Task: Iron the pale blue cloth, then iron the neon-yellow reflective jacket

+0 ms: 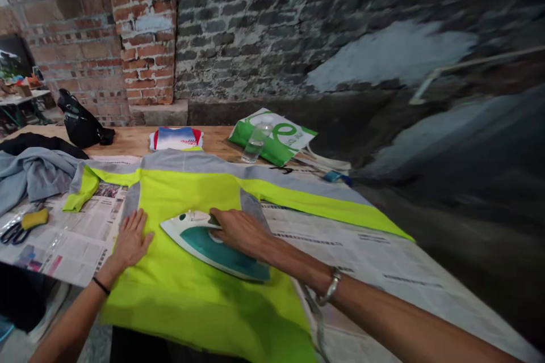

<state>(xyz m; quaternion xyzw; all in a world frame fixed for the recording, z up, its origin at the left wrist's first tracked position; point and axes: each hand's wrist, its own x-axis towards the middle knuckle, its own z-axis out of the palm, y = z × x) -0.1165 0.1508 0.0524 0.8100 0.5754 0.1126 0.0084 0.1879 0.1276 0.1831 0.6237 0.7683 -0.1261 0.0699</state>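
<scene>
A neon-yellow and grey long-sleeved sweatshirt lies spread over newspaper, its sleeves stretched out to both sides and its lower edge hanging over the near side. My right hand is wrapped round the handle of a white and teal clothes iron. The iron's soleplate rests on the yellow body, with its tip pointing left. Flat on the left edge of the sweatshirt lies my left hand, fingers stretched out and holding nothing. The iron's grey cord trails down below my right forearm.
Scissors and a yellow sponge-like piece lie at left, near grey cloth. Toward the brick wall are a black bag, a folded garment, a clear bottle and a green-white bag.
</scene>
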